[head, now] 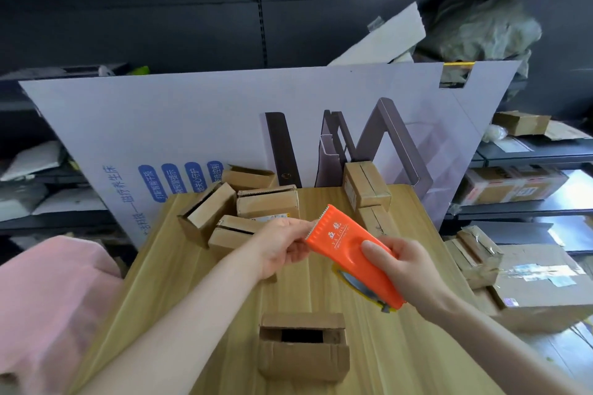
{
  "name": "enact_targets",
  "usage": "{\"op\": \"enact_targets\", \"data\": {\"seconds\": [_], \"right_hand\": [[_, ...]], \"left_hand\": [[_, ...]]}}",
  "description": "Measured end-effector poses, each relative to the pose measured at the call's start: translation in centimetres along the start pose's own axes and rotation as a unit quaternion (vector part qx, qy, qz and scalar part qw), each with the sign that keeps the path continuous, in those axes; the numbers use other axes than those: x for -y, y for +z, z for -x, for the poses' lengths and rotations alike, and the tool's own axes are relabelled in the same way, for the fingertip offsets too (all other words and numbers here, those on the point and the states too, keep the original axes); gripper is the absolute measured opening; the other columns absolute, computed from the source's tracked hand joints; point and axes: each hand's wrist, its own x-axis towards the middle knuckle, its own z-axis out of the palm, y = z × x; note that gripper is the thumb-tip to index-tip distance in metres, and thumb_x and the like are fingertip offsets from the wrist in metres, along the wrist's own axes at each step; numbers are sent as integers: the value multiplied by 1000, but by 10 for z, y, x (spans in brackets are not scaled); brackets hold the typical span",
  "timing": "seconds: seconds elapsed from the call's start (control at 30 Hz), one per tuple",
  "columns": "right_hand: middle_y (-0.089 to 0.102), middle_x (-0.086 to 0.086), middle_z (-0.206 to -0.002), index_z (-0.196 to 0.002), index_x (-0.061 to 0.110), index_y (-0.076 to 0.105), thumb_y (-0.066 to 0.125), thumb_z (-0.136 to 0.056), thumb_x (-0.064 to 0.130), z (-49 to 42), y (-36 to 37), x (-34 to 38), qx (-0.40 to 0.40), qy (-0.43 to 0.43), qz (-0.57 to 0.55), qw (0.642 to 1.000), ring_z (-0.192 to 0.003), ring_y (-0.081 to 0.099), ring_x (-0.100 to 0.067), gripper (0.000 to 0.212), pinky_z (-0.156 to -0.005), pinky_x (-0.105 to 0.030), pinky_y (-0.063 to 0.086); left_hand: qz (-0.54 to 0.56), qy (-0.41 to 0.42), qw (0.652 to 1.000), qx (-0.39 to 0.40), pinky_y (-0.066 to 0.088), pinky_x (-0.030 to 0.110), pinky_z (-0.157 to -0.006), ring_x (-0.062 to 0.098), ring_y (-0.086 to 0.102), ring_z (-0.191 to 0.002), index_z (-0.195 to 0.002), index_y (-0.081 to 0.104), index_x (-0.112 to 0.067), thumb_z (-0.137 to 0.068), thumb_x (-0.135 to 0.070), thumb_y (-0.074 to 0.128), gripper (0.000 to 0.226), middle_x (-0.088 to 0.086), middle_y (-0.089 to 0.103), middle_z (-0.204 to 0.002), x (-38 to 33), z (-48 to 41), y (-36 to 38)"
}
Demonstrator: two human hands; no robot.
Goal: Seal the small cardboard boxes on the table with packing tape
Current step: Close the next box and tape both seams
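My right hand (405, 261) grips an orange tape dispenser (346, 242) with a roll of tape under it, held above the middle of the wooden table (224, 314). My left hand (282, 244) pinches at the dispenser's serrated front end. A small cardboard box (303, 346) with its top flaps slightly apart sits near the front edge. Several more small boxes (266, 202) lie jumbled at the back left, and two boxes (365, 186) are stacked at the back right.
A large white printed board (192, 125) leans behind the table. Dark shelving (529, 154) with parcels stands behind and to the right. A big taped carton (542, 285) sits at the right. Pink fabric (48, 292) lies at the left.
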Motion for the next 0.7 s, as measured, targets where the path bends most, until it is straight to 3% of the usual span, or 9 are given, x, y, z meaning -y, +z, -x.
{"op": "enact_targets", "data": {"seconds": [0.3, 0.47, 0.6, 0.7], "right_hand": [[68, -20, -73, -89, 8, 70, 64, -89, 36, -6, -9, 2, -8, -22, 29, 999, -49, 64, -27, 28, -41, -37, 51], [65, -5, -60, -82, 10, 71, 66, -88, 35, -8, -10, 7, -32, -38, 57, 997, -46, 63, -19, 26, -37, -32, 49], [66, -9, -61, -80, 9, 70, 67, -87, 35, -7, -5, 11, -36, -39, 72, 996, -46, 63, -24, 27, -36, -40, 52], [66, -10, -62, -74, 8, 68, 65, -87, 39, -7, 2, 16, -43, -42, 118, 991, -48, 65, -30, 34, -37, -46, 52]], "left_hand": [[-23, 23, 996, -82, 47, 14, -48, -1, 59, -51, -95, 66, -10, -85, -24, 70, 18, -3, 68, -68, -18, 8, 0], [-42, 39, 993, -105, 48, 18, -56, 2, 62, -56, -92, 68, -11, -80, -22, 74, 18, -3, 70, -70, -26, 10, 3], [-94, 63, 981, -160, 45, 19, -55, 5, 60, -59, -90, 66, -9, -83, -17, 72, 12, -2, 68, -71, -26, 8, 7], [-121, 75, 970, -197, 44, 13, -44, 6, 58, -64, -92, 66, -6, -90, -11, 65, 6, 1, 65, -76, -24, 0, 9]]}}
